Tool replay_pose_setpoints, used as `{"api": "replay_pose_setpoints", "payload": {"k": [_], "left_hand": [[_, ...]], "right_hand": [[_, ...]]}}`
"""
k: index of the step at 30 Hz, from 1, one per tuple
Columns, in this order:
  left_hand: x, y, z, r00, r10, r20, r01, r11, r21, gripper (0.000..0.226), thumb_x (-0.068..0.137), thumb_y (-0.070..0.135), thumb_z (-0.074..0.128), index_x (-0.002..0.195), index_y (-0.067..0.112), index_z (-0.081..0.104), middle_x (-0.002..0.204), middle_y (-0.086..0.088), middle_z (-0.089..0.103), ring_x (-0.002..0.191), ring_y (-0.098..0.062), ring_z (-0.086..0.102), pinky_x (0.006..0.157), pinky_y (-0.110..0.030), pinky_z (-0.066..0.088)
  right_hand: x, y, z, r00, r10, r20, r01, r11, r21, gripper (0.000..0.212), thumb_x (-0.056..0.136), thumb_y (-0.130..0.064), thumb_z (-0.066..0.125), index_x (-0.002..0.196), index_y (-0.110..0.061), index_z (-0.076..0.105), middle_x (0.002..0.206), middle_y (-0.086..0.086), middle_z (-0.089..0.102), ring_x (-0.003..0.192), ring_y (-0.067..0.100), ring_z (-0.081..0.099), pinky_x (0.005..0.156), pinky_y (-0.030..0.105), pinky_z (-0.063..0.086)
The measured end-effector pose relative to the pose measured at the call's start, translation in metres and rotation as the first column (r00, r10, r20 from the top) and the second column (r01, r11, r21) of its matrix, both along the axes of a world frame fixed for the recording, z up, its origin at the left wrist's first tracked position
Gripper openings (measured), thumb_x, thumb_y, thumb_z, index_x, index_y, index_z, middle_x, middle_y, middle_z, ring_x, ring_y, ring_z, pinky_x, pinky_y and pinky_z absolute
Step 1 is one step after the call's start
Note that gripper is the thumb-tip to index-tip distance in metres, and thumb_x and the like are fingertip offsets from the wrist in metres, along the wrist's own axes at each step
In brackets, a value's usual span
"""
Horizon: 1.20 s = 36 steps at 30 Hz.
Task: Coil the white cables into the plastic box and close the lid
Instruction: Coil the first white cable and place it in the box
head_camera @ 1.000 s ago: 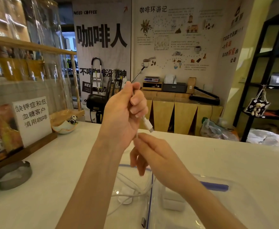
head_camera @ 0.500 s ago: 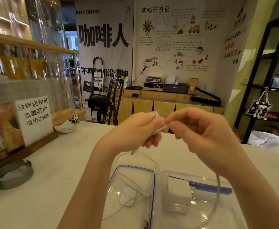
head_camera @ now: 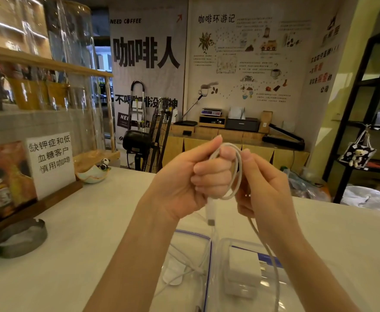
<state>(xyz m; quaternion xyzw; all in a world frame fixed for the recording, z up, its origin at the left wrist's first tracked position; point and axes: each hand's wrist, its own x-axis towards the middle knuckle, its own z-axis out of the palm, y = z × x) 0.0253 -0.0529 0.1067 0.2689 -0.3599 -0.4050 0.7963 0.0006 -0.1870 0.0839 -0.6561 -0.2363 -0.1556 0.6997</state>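
My left hand (head_camera: 191, 176) grips a white cable (head_camera: 237, 172) wound in a loop round its curled fingers. The cable's plug end (head_camera: 211, 211) hangs down below that fist. My right hand (head_camera: 265, 188) pinches the same cable beside the loop, and the free length (head_camera: 272, 262) trails down past my right wrist. Below both hands a clear plastic box (head_camera: 240, 246) stands open on the white counter, with a white charger block (head_camera: 244, 272) inside. Its clear lid with a blue rim (head_camera: 185, 233) lies to the left, with another white cable and a small white part (head_camera: 173, 273) on it.
A metal ashtray (head_camera: 21, 239) sits at the counter's left. Behind it are a paper sign on a wooden stand (head_camera: 50, 163) and a small bowl with a panda figure (head_camera: 93, 173). A black shelf unit (head_camera: 364, 113) stands at the right.
The cable was a straight stretch pinched between both hands. Now it forms a loop round my left fingers, and the plug end hangs below my left fist.
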Motion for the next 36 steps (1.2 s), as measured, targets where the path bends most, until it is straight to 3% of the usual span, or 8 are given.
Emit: {"api": "replay_pose_setpoints", "payload": {"k": [4,9,13,18,23,28,33,36], "left_hand": [[0.005,-0.004,-0.004,0.969,0.152,-0.197,-0.2,0.946,-0.255,0.035,0.096,0.024,0.034,0.078,0.0,0.053,0.05,-0.008,0.055,0.04,-0.016,0.045,0.045,-0.019,0.031],[0.013,0.006,-0.005,0.781,0.574,-0.246,-0.623,0.742,-0.248,0.037,0.097,0.031,0.031,0.073,0.01,0.05,0.044,0.005,0.047,0.035,-0.005,0.038,0.037,-0.013,0.034],[0.014,-0.002,-0.01,0.476,0.872,0.114,-0.874,0.483,-0.044,0.034,0.096,0.026,0.029,0.072,0.011,0.048,0.042,0.004,0.046,0.035,-0.004,0.034,0.037,-0.014,0.029],[0.013,-0.015,-0.02,0.195,0.749,0.633,-0.975,0.22,0.041,0.03,0.096,0.021,0.033,0.074,0.01,0.05,0.048,0.004,0.052,0.036,-0.001,0.043,0.039,-0.011,0.035],[0.006,-0.02,-0.021,0.433,0.354,0.829,-0.88,0.362,0.306,0.035,0.096,0.027,0.035,0.071,0.014,0.057,0.045,0.007,0.056,0.039,-0.002,0.048,0.042,-0.012,0.041],[-0.005,-0.028,-0.016,0.718,0.153,0.679,-0.59,0.653,0.476,0.045,0.097,0.032,0.029,0.067,0.013,0.057,0.039,0.007,0.051,0.03,-0.003,0.038,0.034,-0.013,0.03],[-0.009,-0.023,-0.012,0.942,0.014,0.336,-0.148,0.914,0.378,0.046,0.092,0.035,0.029,0.064,0.01,0.056,0.036,0.011,0.043,0.027,-0.002,0.028,0.03,-0.015,0.017],[-0.008,-0.018,-0.005,0.988,-0.104,0.118,0.091,0.99,0.112,0.04,0.094,0.029,0.031,0.071,0.006,0.054,0.041,0.004,0.036,0.033,-0.009,0.027,0.034,-0.015,0.019]], "right_hand": [[-0.003,0.001,-0.005,0.962,0.054,-0.266,-0.107,0.976,-0.19,0.034,0.093,-0.037,0.037,0.075,-0.022,0.061,0.047,0.0,0.044,0.035,0.01,0.028,0.035,0.018,0.021],[-0.015,0.012,-0.011,0.988,0.036,-0.152,-0.107,0.862,-0.495,0.03,0.095,-0.03,0.036,0.096,-0.02,0.064,0.048,-0.006,0.043,0.035,0.001,0.038,0.037,0.009,0.029],[-0.025,0.011,-0.002,0.972,-0.006,-0.233,-0.139,0.787,-0.602,0.023,0.095,-0.029,0.038,0.1,-0.023,0.059,0.05,-0.007,0.046,0.032,0.0,0.039,0.034,0.01,0.029],[-0.04,-0.001,0.012,0.99,-0.039,-0.133,-0.066,0.713,-0.698,0.019,0.09,-0.033,0.044,0.091,-0.027,0.062,0.045,-0.01,0.05,0.038,-0.002,0.041,0.04,0.01,0.033],[-0.039,-0.037,0.034,0.993,-0.095,0.065,0.113,0.699,-0.706,0.015,0.071,-0.04,0.057,0.069,-0.029,0.066,0.047,-0.013,0.058,0.038,0.001,0.043,0.037,0.009,0.035],[-0.031,-0.064,0.046,0.998,-0.05,0.03,0.059,0.862,-0.504,0.02,0.052,-0.035,0.07,0.059,-0.017,0.074,0.036,-0.001,0.054,0.03,0.003,0.04,0.033,0.008,0.031],[-0.018,-0.07,0.04,0.998,0.023,0.053,-0.002,0.932,-0.364,0.029,0.054,-0.046,0.074,0.068,-0.02,0.075,0.042,0.002,0.053,0.036,0.008,0.035,0.034,0.014,0.03],[-0.013,-0.063,0.035,1.0,0.003,-0.027,-0.009,0.97,-0.243,0.021,0.065,-0.037,0.064,0.075,-0.022,0.075,0.042,-0.003,0.048,0.035,0.006,0.034,0.032,0.014,0.029]]}}
